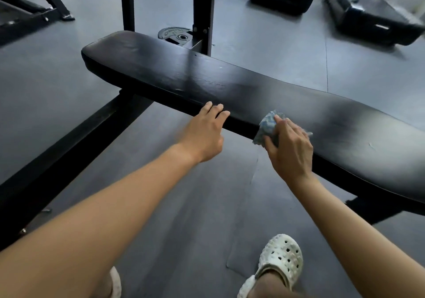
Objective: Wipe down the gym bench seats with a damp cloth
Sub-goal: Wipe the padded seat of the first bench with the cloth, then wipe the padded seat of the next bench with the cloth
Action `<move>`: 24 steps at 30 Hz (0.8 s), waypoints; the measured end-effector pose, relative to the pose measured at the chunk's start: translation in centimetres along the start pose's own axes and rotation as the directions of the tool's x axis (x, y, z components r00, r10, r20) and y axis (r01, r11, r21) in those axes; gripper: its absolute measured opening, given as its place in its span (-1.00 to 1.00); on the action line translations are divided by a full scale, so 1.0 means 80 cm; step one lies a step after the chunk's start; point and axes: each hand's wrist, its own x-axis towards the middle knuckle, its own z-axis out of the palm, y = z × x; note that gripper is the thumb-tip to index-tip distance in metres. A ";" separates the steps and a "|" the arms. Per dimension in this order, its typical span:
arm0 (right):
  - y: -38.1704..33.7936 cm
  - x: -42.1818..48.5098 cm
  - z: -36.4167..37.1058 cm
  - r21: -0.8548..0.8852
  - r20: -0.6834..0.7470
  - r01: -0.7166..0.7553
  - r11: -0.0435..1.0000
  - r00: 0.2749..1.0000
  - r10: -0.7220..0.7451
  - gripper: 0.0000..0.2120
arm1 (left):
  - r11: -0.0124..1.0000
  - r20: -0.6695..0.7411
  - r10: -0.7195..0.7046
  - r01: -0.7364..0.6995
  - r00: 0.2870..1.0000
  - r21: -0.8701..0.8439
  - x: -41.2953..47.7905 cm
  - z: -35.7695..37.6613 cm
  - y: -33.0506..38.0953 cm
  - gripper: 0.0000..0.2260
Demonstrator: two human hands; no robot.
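A long black padded gym bench (230, 81) runs across the view from upper left to lower right. My right hand (291, 147) grips a bunched blue-and-white cloth (268, 126) and holds it against the near edge of the seat pad. My left hand (205, 134) reaches toward the same near edge further left, fingers straight and relaxed, fingertips at the pad's rim. Whether the fingertips touch the pad I cannot tell.
The bench's black steel frame (69, 141) stretches across the grey rubber floor at the left. Two uprights (203, 10) stand behind the bench, with a weight plate (174, 34) on the floor. Treadmills (372, 10) sit at the back right. My white clog (279, 259) is below.
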 end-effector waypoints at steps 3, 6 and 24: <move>-0.022 0.017 0.002 0.048 0.042 0.078 0.996 0.996 -0.080 -0.65 | 1.000 -0.014 -0.018 0.019 1.000 0.017 -0.002 0.007 0.002 -0.38; -0.043 0.040 0.018 0.049 0.112 0.160 0.986 0.980 -0.165 -0.54 | 0.998 -0.009 -0.046 0.047 0.999 0.046 0.000 0.012 0.010 -0.35; 0.081 -0.063 -0.013 -0.210 -0.129 0.099 0.973 0.983 -0.128 -0.52 | 0.986 0.028 -0.121 0.118 0.992 0.114 -0.014 0.051 0.103 -0.31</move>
